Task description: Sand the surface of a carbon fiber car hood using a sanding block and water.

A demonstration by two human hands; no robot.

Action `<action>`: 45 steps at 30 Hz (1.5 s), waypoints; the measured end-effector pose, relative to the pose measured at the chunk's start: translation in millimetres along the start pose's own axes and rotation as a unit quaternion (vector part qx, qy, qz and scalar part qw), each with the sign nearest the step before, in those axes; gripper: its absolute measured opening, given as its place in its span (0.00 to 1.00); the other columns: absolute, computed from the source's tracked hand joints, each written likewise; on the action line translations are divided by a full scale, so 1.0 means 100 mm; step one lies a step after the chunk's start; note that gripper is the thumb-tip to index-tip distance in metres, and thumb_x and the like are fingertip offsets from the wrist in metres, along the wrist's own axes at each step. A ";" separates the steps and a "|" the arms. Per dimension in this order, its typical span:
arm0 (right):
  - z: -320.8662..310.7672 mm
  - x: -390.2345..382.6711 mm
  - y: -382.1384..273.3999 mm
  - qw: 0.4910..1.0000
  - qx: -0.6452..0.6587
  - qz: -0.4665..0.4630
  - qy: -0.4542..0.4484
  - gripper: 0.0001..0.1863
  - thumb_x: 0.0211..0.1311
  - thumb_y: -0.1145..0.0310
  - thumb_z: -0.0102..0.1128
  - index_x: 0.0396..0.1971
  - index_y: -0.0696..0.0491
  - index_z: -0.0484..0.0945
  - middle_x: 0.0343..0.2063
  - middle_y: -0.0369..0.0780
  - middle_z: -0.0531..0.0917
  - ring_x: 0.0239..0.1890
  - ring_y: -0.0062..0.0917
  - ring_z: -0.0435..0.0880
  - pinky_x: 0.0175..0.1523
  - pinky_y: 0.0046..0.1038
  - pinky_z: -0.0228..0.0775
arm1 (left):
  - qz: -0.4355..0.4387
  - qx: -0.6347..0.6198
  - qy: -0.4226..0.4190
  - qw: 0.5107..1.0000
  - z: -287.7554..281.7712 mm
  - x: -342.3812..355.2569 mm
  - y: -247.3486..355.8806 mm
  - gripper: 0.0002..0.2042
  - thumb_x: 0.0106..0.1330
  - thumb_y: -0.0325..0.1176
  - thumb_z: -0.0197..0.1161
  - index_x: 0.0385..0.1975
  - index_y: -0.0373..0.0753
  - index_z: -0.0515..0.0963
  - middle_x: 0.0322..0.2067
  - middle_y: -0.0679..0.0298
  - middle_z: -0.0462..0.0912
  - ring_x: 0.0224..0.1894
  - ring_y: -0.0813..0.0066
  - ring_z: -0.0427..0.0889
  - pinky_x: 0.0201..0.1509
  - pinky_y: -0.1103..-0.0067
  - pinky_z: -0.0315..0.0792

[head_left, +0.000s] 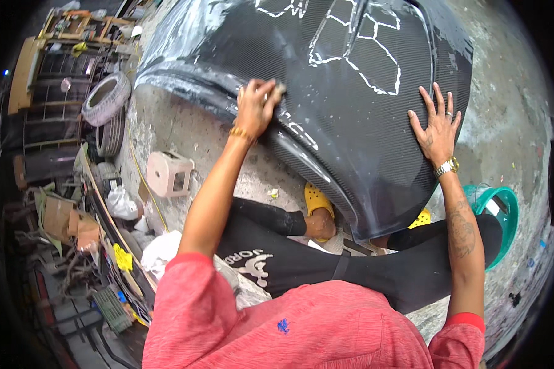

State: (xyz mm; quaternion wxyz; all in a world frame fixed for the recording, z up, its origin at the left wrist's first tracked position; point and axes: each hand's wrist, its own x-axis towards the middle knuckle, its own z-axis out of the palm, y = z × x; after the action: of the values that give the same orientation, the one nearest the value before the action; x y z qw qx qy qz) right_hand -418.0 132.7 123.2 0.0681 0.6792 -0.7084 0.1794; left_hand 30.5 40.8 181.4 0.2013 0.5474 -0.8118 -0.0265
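Observation:
A black carbon-fibre car hood (357,135) lies in front of me, with white outlines drawn on its upper part and whitish smears along its left edge. On the raised left edge, my left hand (256,109) is closed around a small greyish-beige pad (279,91), pressed to the surface. The fingers hide most of that pad, so its exact kind is unclear. My right hand (438,132) rests flat near the hood's right edge, fingers spread and nothing in them.
A teal bucket (509,240) stands by my right knee. To the left are a pale pink plastic stool (166,174), stacked tyres (106,98), cardboard (58,215) and a white plastic bag (122,203). My yellow clogs (317,200) are beside the hood's near end.

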 end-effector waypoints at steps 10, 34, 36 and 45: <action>0.22 0.40 -0.19 0.984 0.171 -0.037 0.033 0.33 0.63 0.49 0.69 0.63 0.51 0.75 0.65 0.50 0.72 0.68 0.48 0.69 0.71 0.55 0.58 | -0.286 -0.199 0.182 0.920 0.92 0.51 0.87 0.38 0.69 0.61 0.63 0.59 0.26 0.76 0.54 0.37 0.73 0.56 0.44 0.77 0.63 0.61 0.71; 0.41 0.72 -1.42 0.925 0.304 -0.228 0.000 0.09 0.64 0.64 0.68 0.43 0.47 0.86 0.48 0.39 0.83 0.49 0.38 0.77 0.54 0.39 0.70 | -0.468 -0.147 0.314 0.813 1.05 0.09 -0.72 0.49 0.69 0.59 0.62 0.73 0.20 0.50 0.70 0.28 0.60 0.72 0.36 0.63 0.76 0.61 0.60; 0.35 0.70 -1.37 0.920 0.304 -0.248 -0.008 0.08 0.63 0.65 0.68 0.41 0.45 0.88 0.47 0.35 0.84 0.47 0.37 0.78 0.52 0.38 0.70 | -0.471 -0.150 0.315 0.811 1.05 0.01 -0.70 0.49 0.69 0.59 0.62 0.73 0.20 0.50 0.70 0.28 0.60 0.72 0.36 0.63 0.76 0.61 0.60; 0.16 1.22 -1.32 0.888 0.355 -0.291 -0.029 0.09 0.61 0.75 0.66 0.39 0.48 0.89 0.52 0.37 0.87 0.48 0.37 0.82 0.60 0.35 0.69 | -0.464 -0.146 0.299 0.821 0.82 0.01 -0.51 0.47 0.72 0.56 0.60 0.73 0.20 0.48 0.68 0.27 0.63 0.69 0.36 0.68 0.72 0.60 0.64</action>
State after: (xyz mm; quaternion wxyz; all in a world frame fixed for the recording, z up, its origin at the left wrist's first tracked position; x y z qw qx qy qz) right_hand -293.7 11.5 171.5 -0.1488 0.8386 -0.3693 0.3717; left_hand 46.1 4.8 92.5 0.4760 0.8047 -0.3479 -0.0698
